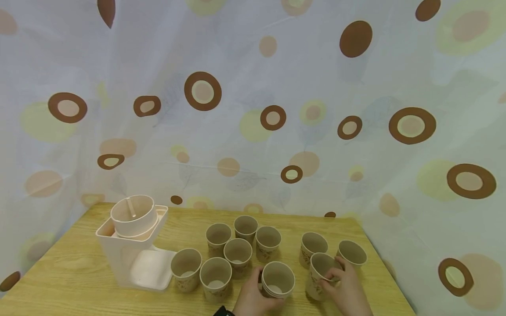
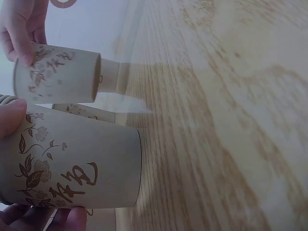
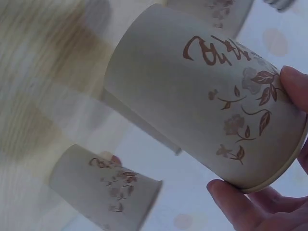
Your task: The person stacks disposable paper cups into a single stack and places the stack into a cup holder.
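Note:
In the head view, my left hand (image 1: 253, 296) grips a small stack of nested paper cups (image 1: 278, 281) near the table's front, thumb and fingers round its sides. The outer cup's flower print (image 2: 36, 166) and brown characters show in the left wrist view. To the right, my right hand (image 1: 346, 287) pinches a single paper cup (image 1: 316, 277) by its rim, mouth up. That held cup (image 3: 192, 96) fills much of the right wrist view, with thumb and fingertips (image 3: 228, 197) at its rim. Two single cups, a left one (image 1: 313, 245) and a right one (image 1: 352, 252), stand just behind it.
Several more paper cups (image 1: 215, 278) stand mouth up in a loose group left of the stack. A white plastic device (image 1: 126, 250) with a round open top and a flat base is at the table's left. Behind the wooden table (image 1: 63, 272) hangs a patterned sheet (image 1: 237, 57).

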The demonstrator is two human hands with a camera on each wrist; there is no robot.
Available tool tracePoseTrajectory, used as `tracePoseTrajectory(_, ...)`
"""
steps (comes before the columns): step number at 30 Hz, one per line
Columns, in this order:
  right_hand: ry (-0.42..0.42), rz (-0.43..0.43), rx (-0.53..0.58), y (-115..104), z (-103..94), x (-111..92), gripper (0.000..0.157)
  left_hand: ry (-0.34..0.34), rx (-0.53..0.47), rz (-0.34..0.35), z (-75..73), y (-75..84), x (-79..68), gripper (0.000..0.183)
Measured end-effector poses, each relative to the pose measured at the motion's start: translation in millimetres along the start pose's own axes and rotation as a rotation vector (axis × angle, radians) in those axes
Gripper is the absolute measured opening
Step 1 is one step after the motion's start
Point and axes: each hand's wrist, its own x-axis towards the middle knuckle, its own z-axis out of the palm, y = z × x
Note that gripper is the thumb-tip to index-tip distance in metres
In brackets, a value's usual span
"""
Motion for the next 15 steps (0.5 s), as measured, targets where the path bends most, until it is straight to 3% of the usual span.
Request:
tracePoseTrajectory(3, 0.032, -0.027, 0.027, -7, -6.0, -4, 0.019, -0.002, -0.005, -0.014, 0.0, 1.7, 0.2, 0.075)
tracePoseTrajectory(9, 0.177, -0.170, 0.055, -20, -10.4, -7, 0.023, -0.018, -0.029, -0.035, -0.8, 3.4, 0.0, 0.077)
tracePoseTrajectory(15, 0.259, -0.256, 0.046, -31, -12.9, -10, 0.025, 0.000, -0.015, -0.021, 0.6, 2.3, 0.1, 0.078)
